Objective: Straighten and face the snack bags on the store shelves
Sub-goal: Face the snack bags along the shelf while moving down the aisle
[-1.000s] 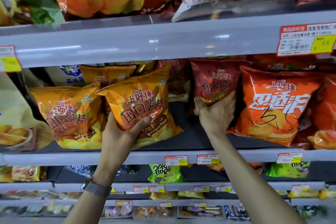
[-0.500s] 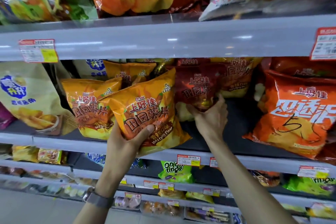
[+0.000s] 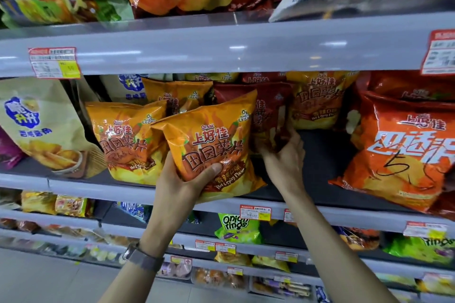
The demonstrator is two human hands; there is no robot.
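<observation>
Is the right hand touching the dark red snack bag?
Touching: the head view shows the right hand gripping the lower end of the dark red snack bag.

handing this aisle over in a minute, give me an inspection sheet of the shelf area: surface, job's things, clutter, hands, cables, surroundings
surface: middle shelf, dark deck bare at centre-right.
job's things: orange hot & spicy bag tilted, its bottom over the shelf's front edge; dark red bag partly hidden behind it; orange-red bag at right, a handwritten 5 on its front.
clutter: nothing seen.
grippers: left hand grips the orange hot & spicy bag low down, thumb on its front; right hand holds the dark red bag's bottom.
cables: nothing seen.
surroundings: price labels on the shelf rails; green onion rings bag on the shelf below.
</observation>
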